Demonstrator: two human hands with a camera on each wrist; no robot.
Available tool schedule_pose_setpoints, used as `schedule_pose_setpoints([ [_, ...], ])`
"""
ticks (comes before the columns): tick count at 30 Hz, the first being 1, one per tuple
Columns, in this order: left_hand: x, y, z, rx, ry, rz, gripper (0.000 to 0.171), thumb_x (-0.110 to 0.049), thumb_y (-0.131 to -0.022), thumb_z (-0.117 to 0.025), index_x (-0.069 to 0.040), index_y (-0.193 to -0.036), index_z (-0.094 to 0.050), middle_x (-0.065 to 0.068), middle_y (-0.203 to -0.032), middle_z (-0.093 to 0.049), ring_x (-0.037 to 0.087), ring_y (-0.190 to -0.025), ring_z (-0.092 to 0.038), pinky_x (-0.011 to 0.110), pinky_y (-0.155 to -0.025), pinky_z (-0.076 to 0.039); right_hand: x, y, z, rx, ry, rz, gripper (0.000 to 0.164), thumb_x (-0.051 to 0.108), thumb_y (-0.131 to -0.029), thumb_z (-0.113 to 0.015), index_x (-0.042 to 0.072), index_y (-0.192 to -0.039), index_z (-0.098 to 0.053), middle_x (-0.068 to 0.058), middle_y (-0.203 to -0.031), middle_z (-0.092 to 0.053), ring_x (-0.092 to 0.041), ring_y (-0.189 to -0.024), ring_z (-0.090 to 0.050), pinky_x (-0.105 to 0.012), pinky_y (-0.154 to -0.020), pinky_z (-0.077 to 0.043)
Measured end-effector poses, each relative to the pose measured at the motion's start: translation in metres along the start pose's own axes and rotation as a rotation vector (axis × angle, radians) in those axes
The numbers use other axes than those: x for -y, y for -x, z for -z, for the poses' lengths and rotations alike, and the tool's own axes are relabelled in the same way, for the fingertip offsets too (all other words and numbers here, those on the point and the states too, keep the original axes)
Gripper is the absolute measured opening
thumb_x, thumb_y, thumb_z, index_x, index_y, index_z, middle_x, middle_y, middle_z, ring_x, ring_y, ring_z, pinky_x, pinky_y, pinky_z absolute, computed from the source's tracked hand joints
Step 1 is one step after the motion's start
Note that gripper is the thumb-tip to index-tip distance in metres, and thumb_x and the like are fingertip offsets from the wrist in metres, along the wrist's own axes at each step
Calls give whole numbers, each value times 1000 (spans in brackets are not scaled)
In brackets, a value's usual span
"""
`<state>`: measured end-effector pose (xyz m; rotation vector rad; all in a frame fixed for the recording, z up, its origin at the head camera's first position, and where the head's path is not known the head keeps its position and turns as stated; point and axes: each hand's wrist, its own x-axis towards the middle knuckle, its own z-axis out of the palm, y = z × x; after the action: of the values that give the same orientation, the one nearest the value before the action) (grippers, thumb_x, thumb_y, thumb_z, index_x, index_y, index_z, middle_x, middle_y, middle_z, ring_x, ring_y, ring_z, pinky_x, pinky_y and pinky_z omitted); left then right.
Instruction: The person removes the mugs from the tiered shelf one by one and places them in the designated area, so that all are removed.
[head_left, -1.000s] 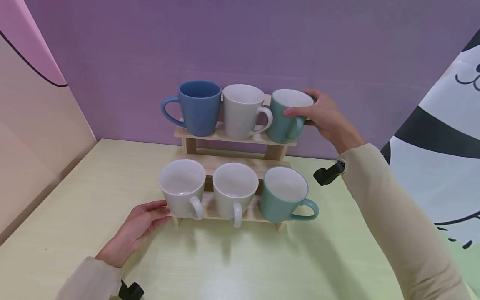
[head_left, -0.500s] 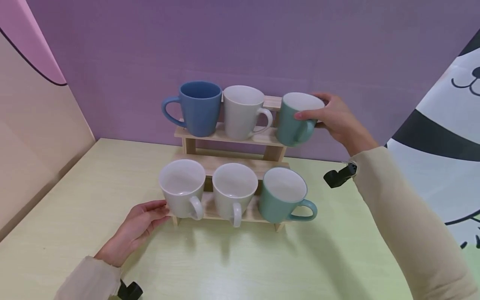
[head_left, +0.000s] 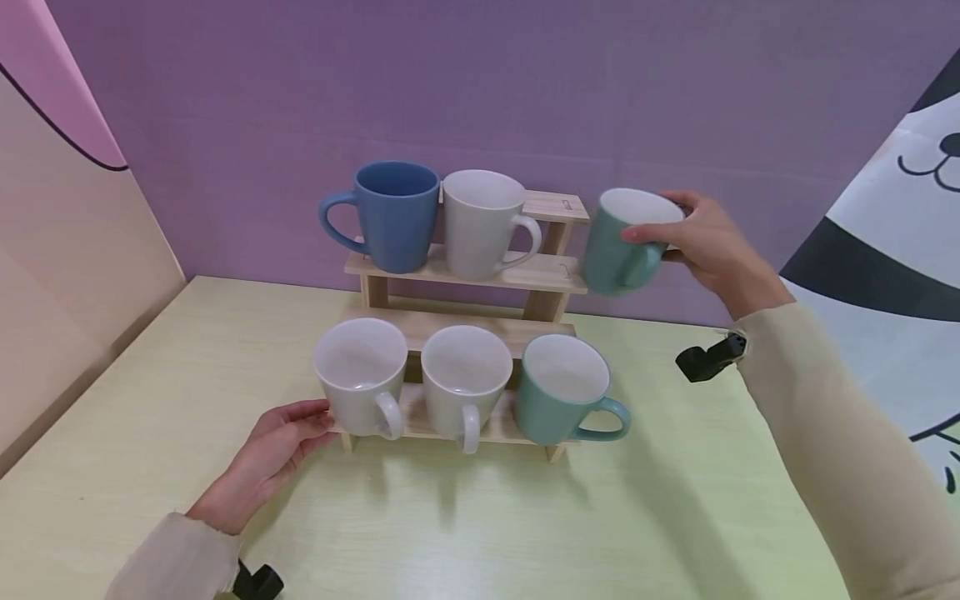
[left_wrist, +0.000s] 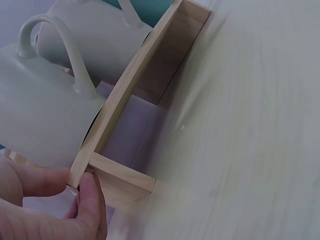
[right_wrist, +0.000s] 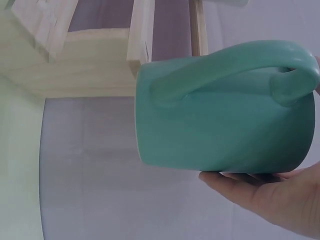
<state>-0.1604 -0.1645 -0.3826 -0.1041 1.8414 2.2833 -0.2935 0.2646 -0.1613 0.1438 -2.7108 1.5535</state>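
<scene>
My right hand grips a teal mug with a white inside near its rim, thumb on the near side. The mug hangs in the air just right of the wooden tiered rack, tilted a little. At the rack's lower left corner, my left hand pinches the end of the bottom shelf between thumb and fingers, clearest in the left wrist view. On that shelf stand a white mug, another white mug and a second teal mug.
A blue mug and a white mug stand on an upper shelf. The rack rests on a pale wooden table. Behind it rises a purple wall, and a panda-patterned panel stands at the right.
The right hand has carried the teal mug off the upper shelf to the right, baring the shelf's right end. The left hand keeps its hold on the rack.
</scene>
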Motion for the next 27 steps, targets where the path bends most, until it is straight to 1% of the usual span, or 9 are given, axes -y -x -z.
schedule_pose_setpoints([
  [3, 0, 1, -1, -17, 8, 2, 45, 3, -94, -49, 19, -134, -33, -5, -97, -59, 2, -88, -62, 16, -85, -55, -4, -1, 4, -1, 24, 1, 87, 26, -84, -72, 6, -150, -19, -8, -142, -31, -23, -119, -40, -44, -106, -45],
  [5, 1, 1, -2, -27, 13, 4, 43, 4, -94, -50, 18, -132, -36, -5, -96, -60, 2, -87, -63, 16, -84, -55, -7, -2, 6, -3, 48, -2, 86, 27, -84, -73, 6, -150, -21, -6, -138, -34, -21, -117, -42, -38, -101, -49],
  [8, 2, 1, -2, -29, 27, -1, 40, 4, -93, -51, 18, -130, -40, -6, -94, -61, 2, -86, -63, 16, -83, -55, -13, -3, 9, -2, 63, -9, 86, 29, -84, -73, 4, -149, -21, -1, -132, -37, -19, -114, -43, -26, -90, -53],
  [11, 3, 2, -3, -21, 39, -5, 40, 5, -93, -52, 18, -129, -41, -6, -93, -62, 3, -85, -63, 16, -82, -56, -19, -4, 11, -2, 28, -17, 88, 26, -84, -73, 3, -149, -20, 2, -126, -39, -17, -111, -45, -17, -80, -54],
  [13, 3, 2, -3, -21, 39, -5, 40, 5, -93, -52, 18, -129, -41, -6, -93, -62, 3, -85, -63, 17, -82, -56, -23, -6, 11, -5, 1, -19, 88, 24, -83, -74, 2, -149, -20, 4, -123, -40, -16, -110, -45, -14, -75, -53],
  [16, 2, 3, -3, -21, 35, -10, 40, 5, -93, -52, 18, -129, -41, -6, -92, -63, 3, -86, -63, 17, -82, -56, -30, -8, 10, -14, -18, -21, 89, 24, -83, -75, 2, -149, -20, 2, -125, -40, -16, -112, -45, -15, -76, -53],
  [23, 2, 4, -2, -17, 37, -15, 34, 4, -93, -53, 15, -125, -48, -7, -91, -64, 3, -85, -63, 17, -81, -56, -45, -12, 7, -22, 31, -46, 92, 33, -84, -73, 4, -151, -16, -12, -145, -28, -23, -121, -41, -25, -90, -53],
  [25, 2, 5, -2, -15, 40, -14, 34, 5, -93, -52, 15, -125, -47, -7, -91, -64, 3, -85, -63, 17, -81, -56, -49, -12, 6, -18, 25, -52, 93, 33, -84, -72, 4, -151, -15, -14, -146, -26, -24, -122, -40, -23, -89, -53],
  [27, 3, 6, -3, -16, 45, -15, 34, 6, -93, -51, 16, -125, -47, -7, -90, -64, 3, -84, -64, 17, -80, -56, -53, -13, 5, -18, 15, -52, 93, 32, -84, -72, 3, -151, -15, -14, -145, -27, -24, -122, -40, -19, -84, -53],
])
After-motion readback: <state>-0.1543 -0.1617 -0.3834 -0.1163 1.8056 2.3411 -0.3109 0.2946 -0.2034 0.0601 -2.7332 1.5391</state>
